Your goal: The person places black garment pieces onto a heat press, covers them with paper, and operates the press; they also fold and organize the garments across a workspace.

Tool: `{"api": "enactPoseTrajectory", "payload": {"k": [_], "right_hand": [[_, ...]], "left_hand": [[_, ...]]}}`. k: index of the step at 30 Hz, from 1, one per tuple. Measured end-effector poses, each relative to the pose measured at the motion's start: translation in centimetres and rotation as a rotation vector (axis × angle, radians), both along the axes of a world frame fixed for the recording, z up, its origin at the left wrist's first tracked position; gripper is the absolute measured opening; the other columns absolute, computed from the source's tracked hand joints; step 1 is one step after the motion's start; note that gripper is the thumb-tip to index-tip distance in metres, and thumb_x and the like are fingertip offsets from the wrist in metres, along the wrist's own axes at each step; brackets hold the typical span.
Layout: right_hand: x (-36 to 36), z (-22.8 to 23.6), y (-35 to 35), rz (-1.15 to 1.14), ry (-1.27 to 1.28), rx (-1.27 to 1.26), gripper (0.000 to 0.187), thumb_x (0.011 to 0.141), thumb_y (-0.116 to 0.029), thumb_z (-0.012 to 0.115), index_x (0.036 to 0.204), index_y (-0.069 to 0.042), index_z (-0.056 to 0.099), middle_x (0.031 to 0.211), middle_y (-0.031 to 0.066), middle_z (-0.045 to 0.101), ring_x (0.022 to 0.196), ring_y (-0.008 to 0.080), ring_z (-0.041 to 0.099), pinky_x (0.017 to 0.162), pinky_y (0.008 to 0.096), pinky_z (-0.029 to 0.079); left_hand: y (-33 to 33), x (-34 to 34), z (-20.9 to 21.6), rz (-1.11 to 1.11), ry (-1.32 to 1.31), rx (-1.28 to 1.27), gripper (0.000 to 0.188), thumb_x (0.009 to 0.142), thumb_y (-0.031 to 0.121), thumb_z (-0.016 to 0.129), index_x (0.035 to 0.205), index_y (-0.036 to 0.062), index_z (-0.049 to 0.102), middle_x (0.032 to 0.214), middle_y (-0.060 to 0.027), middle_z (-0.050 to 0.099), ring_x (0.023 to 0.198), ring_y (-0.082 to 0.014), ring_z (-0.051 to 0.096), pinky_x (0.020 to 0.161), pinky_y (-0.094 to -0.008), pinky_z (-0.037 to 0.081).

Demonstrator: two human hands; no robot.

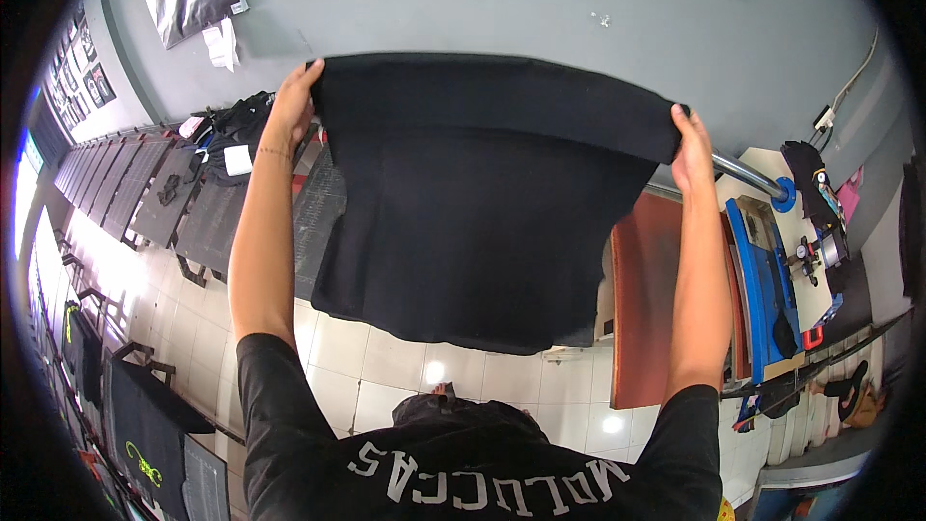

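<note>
A wide black cloth garment (482, 222), which looks like a T-shirt, hangs spread out in front of me. Its upper part forms a broad folded band, and the lower edge droops over the tiled floor. My left hand (295, 101) pinches the top left corner, thumb on the near side. At the top right corner, my right hand (691, 150) grips the cloth in the same way. Both arms are stretched forward and raised. No print shows on the side facing me, and the cloth hides part of the tables behind it.
Long dark tables (222, 227) run along the left, with a heap of black clothes (241, 125) on them. Black cloth with a yellow-green print (145, 463) lies at the lower left. A reddish-brown panel (651, 299) and a blue-framed machine (762, 289) stand at right.
</note>
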State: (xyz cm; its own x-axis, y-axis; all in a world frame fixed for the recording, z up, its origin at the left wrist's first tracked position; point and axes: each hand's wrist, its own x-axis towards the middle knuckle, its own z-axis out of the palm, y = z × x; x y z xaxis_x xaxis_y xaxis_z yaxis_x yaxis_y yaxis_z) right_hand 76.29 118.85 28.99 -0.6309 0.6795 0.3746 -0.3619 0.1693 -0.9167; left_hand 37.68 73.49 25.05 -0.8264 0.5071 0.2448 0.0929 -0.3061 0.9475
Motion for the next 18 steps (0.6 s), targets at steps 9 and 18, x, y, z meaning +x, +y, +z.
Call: {"api": "enactPoseTrajectory", "payload": {"k": [9,18], "right_hand": [[5.4,4.1,-13.8,-0.209,0.048,-0.018,0.039,0.093,-0.024,0.062,0.124,-0.001,0.054,0.117,0.0083,0.061,0.108,0.0184,0.057,0.097,0.0326,0.042],[12.8,-20.1,-23.1,-0.111,-0.335,-0.572,0.044,0.086,-0.014,0.066,0.126,-0.001,0.052,0.114,0.011,0.063,0.1,0.0204,0.062,0.09,0.0341,0.049]], "left_hand": [[-9.4,4.7,2.2,0.066,0.081,0.139,0.035,0.097,0.03,0.056,0.118,0.0016,0.056,0.115,-0.0057,0.061,0.106,-0.0147,0.055,0.094,-0.0304,0.041],[-18.7,11.7,-19.7,0.005,-0.375,-0.316,0.024,0.097,0.023,0.058,0.103,0.0005,0.064,0.089,-0.0013,0.067,0.074,-0.0082,0.062,0.068,-0.0222,0.05]]}}
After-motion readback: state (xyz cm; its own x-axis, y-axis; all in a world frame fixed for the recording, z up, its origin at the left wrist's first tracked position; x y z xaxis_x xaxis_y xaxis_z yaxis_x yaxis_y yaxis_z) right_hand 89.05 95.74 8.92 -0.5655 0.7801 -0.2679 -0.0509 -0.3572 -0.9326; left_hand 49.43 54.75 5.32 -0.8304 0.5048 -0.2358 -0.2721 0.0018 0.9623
